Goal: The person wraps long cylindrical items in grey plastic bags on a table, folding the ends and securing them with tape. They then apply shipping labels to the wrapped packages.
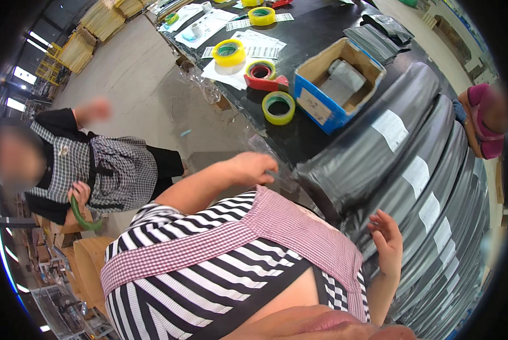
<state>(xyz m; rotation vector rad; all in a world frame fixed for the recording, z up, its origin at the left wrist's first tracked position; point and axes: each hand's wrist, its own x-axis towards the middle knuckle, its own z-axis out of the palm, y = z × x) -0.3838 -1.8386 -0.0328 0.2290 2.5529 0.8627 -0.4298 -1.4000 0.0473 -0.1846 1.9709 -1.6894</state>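
Note:
My left hand (255, 168) is held in front of my apron, close to the near edge of the black table (231, 20). Its fingers are curled in, and whatever they may hold is hidden. To the right, my right hand (387, 238) is raised with its fingers apart and nothing in it. It is nearest to a row of long parcels in dark grey plastic (373, 139), several with white labels (390, 130). I cannot tell whether it touches them.
On the table stand a blue cardboard box (322, 110) with a grey item inside, yellow tape rolls (229, 52), a red tape dispenser (265, 84) and label sheets (259, 42). A person in a checked apron (124, 167) holds a green curved vegetable (83, 215). Another person wears pink (483, 119).

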